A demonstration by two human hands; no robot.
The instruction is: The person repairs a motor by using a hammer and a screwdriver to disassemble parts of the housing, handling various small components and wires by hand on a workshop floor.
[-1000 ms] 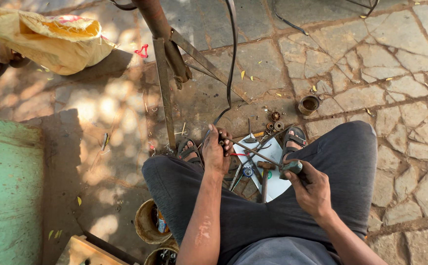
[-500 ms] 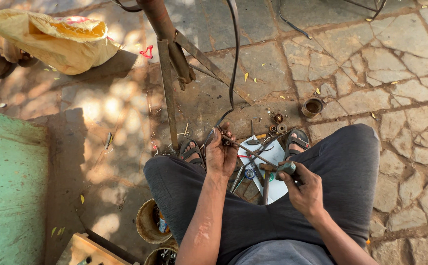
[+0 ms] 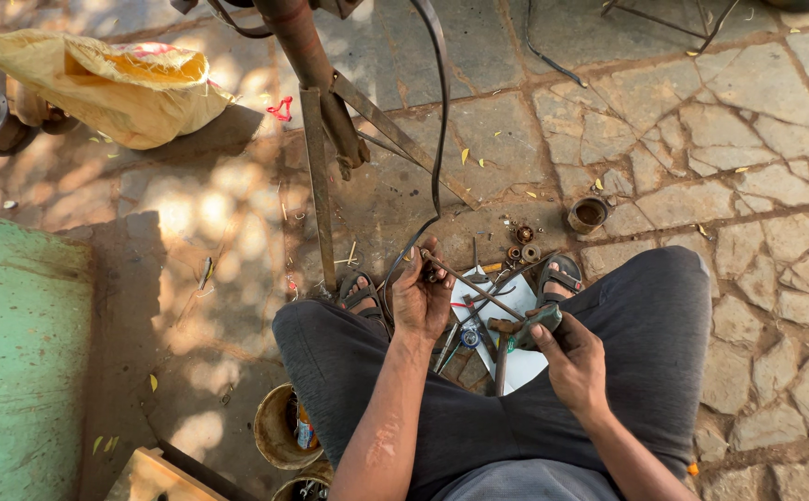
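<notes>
From the head camera I look down at a seated person's lap, knees spread over stone paving. The left hand [image 3: 423,297], at centre frame, is closed around the near end of a thin metal rod [image 3: 478,289] that slants down to the right. The right hand [image 3: 571,357], lower right of centre, is clenched on a dark green-grey tool [image 3: 536,325] meeting the rod's far end. I judge the rod stiff, light and probably greasy, best taken near its ends as now. Between the feet lies a white sheet [image 3: 516,306] strewn with small parts. A rusty cup [image 3: 588,214] sits upper right, a yellow sack [image 3: 116,88] upper left, and a rusted frame [image 3: 316,139] rises at top centre.
</notes>
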